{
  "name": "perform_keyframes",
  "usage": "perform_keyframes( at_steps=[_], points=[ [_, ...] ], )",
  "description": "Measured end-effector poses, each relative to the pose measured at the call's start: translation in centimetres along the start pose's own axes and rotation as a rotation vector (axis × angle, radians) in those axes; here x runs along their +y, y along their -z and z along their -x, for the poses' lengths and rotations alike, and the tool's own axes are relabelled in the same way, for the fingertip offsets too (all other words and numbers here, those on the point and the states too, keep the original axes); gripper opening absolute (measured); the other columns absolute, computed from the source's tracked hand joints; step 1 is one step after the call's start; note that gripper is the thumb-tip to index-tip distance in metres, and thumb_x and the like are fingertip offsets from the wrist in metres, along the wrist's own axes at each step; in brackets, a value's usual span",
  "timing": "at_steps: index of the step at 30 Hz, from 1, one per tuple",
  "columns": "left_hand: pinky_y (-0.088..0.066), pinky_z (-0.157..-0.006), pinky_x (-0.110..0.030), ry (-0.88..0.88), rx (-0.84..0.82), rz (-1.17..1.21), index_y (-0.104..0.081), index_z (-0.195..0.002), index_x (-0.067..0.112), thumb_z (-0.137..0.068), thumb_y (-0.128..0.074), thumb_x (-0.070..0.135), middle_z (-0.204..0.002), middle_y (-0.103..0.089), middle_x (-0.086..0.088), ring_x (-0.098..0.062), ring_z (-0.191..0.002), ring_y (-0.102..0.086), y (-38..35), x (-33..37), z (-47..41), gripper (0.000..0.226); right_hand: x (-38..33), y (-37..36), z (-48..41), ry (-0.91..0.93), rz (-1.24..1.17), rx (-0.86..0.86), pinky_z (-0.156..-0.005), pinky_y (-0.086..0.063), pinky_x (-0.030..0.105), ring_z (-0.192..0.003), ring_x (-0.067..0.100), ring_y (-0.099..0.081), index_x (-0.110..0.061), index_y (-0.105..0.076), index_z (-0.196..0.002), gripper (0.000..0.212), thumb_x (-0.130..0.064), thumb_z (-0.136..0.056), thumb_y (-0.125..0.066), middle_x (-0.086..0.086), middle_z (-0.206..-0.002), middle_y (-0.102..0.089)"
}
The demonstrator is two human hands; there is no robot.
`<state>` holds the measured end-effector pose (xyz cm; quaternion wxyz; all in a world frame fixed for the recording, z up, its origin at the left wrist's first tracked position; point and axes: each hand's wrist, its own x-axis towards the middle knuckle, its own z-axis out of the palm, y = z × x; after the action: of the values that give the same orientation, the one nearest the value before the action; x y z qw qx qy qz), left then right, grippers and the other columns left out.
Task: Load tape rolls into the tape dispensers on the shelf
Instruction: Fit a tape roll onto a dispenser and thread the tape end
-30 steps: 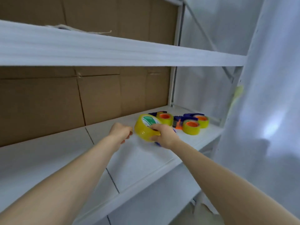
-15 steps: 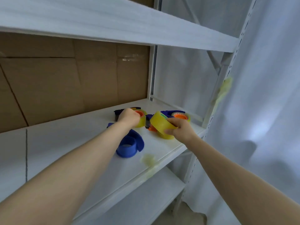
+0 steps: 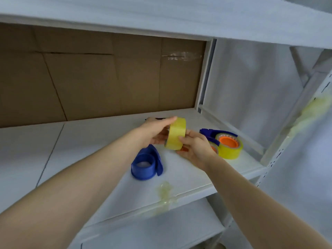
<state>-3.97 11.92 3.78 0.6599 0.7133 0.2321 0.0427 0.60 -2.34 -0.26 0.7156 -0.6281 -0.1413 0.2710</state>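
Observation:
A yellow tape roll (image 3: 176, 133) is held on edge above the white shelf (image 3: 89, 141), gripped from both sides. My left hand (image 3: 154, 130) clasps its left face with fingers over the top. My right hand (image 3: 195, 148) pinches its right rim. Below and to the left, an empty blue tape dispenser (image 3: 146, 163) lies on the shelf. To the right sits a blue dispenser (image 3: 215, 133) loaded with a yellow roll with an orange core (image 3: 229, 146). Another orange-cored roll is mostly hidden behind my right hand.
Brown cardboard (image 3: 98, 78) backs the shelf. A white upright post (image 3: 294, 112) with stuck tape scraps stands at the right. A crumpled tape scrap (image 3: 166, 194) clings to the shelf's front edge. An upper shelf (image 3: 161, 17) hangs overhead; a lower one (image 3: 161, 229) lies beneath.
My left hand left the dispensers at the back and came onto the yellow roll. The roll now stands between both hands, raised above the blue dispenser.

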Motion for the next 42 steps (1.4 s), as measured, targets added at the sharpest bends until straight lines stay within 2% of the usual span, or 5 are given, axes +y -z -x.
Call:
perform_keyframes(
  at_steps=[7,16,22,30,42],
  points=[
    [-0.05,-0.092,-0.036,-0.091,0.134,0.043,-0.064,-0.114,0.001,-0.084,-0.066,0.007,-0.103,-0.068,-0.014,-0.025,-0.095,-0.063,-0.8,-1.7,0.3,0.031,0.2,1.3,-3.2,-0.051,0.087,-0.208,-0.082,-0.046,0.032,-0.092,0.018,-0.06,-0.017,-0.066,-0.089,0.015,-0.007,-0.083,-0.055,0.002,-0.089,-0.066],
    [-0.052,-0.085,-0.031,-0.104,0.329,0.181,-0.066,-0.106,0.003,-0.081,-0.058,-0.012,-0.101,-0.069,-0.013,-0.024,-0.095,-0.066,-4.9,-3.4,2.6,0.031,0.3,4.2,-5.0,0.117,0.214,-0.438,-0.079,-0.055,0.031,-0.093,0.024,-0.063,-0.004,-0.058,-0.104,0.021,-0.002,-0.085,-0.064,0.015,-0.101,-0.066],
    [-0.055,-0.082,-0.029,-0.056,0.407,0.106,-0.063,-0.117,0.001,-0.084,-0.06,-0.008,-0.109,-0.068,-0.015,-0.022,-0.096,-0.066,-6.6,-3.8,3.7,0.034,0.1,4.7,-4.9,0.423,0.472,-0.318,-0.083,-0.047,0.028,-0.086,0.013,-0.051,-0.013,-0.052,-0.125,0.057,-0.013,-0.074,-0.078,-0.002,-0.096,-0.049],
    [-0.05,-0.095,-0.039,-0.029,0.401,0.072,-0.065,-0.114,0.003,-0.083,-0.064,-0.001,-0.107,-0.069,-0.015,-0.026,-0.098,-0.065,-7.3,-3.2,3.6,0.032,-2.3,5.5,-4.3,0.793,0.892,-0.309,-0.081,-0.047,0.033,-0.097,0.02,-0.056,-0.009,-0.069,-0.095,0.013,-0.017,-0.088,-0.061,0.004,-0.1,-0.061],
    [-0.046,-0.101,-0.043,-0.054,0.412,0.094,-0.064,-0.116,0.006,-0.078,-0.069,-0.003,-0.112,-0.068,-0.012,-0.027,-0.109,-0.062,-7.9,-4.8,3.2,0.04,-4.3,5.8,-2.9,0.765,1.237,-0.414,-0.076,-0.041,0.026,-0.096,0.021,-0.057,-0.01,-0.07,-0.104,0.022,-0.021,-0.087,-0.063,0.007,-0.104,-0.064]
  ],
)
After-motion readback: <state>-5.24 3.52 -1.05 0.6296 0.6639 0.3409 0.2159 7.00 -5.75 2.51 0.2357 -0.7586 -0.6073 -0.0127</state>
